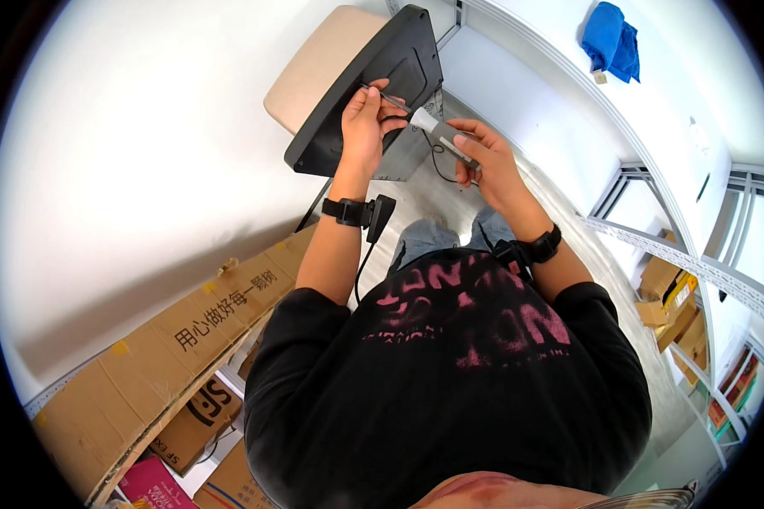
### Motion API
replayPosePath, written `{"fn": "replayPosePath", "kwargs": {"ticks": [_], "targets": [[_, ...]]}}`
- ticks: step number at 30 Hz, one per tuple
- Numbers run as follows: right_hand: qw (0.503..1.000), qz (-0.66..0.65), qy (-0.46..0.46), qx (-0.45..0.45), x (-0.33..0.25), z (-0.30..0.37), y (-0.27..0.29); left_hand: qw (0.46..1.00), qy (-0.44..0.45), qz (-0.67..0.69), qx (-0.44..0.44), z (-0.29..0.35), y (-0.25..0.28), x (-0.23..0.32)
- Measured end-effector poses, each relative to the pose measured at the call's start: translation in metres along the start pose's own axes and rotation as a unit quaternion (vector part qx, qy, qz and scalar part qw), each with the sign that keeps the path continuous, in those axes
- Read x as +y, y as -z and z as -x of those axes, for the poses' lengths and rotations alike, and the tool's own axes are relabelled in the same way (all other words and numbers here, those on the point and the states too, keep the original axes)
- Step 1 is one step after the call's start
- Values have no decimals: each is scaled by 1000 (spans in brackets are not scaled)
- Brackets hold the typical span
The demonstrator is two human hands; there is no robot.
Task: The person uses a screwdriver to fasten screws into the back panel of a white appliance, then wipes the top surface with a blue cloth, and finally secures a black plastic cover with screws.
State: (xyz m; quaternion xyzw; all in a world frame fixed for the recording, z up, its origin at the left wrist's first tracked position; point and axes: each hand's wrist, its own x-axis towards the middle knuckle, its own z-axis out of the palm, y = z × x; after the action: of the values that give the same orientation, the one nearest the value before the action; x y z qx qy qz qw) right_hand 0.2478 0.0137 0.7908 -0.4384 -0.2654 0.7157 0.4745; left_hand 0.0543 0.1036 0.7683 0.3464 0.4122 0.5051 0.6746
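My right hand (484, 157) is wrapped round the thick grey handle of a screwdriver (452, 144), which has a pale collar and a long thin dark shaft. The shaft points up and left toward a black panel (327, 136). My left hand (369, 123) pinches the shaft near its tip, close against the panel's face. A screw at the tip cannot be made out, as the fingers cover that spot. Behind the black panel sits a rounded beige pad (318, 64), like a padded seat tipped on its side.
Below the panel stands a patterned box-like support (416, 157), with a dark cable (437, 161) hanging beside it. At the lower left lies a long cardboard piece (157, 365) over several cartons. White metal shelving (654, 225) curves along the right, with a blue cloth (609, 41) at the top.
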Motion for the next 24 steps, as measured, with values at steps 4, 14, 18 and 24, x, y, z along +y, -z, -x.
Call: {"fn": "replayPosePath", "kwargs": {"ticks": [4,14,18,24], "targets": [[1000,-23,4,8,2,0,-1,1000,-3,-4,-2,-1,1,-3],[998,-49,-20,-16,-6,1,-1,1000,-11,-18,1,-2,2,0],[998,-60,-23,-23,-5,-2,0,1000,-10,-18,9,-1,2,-1],[997,-70,-21,-23,-1,-1,0,999,-11,-30,8,0,1,0]]}}
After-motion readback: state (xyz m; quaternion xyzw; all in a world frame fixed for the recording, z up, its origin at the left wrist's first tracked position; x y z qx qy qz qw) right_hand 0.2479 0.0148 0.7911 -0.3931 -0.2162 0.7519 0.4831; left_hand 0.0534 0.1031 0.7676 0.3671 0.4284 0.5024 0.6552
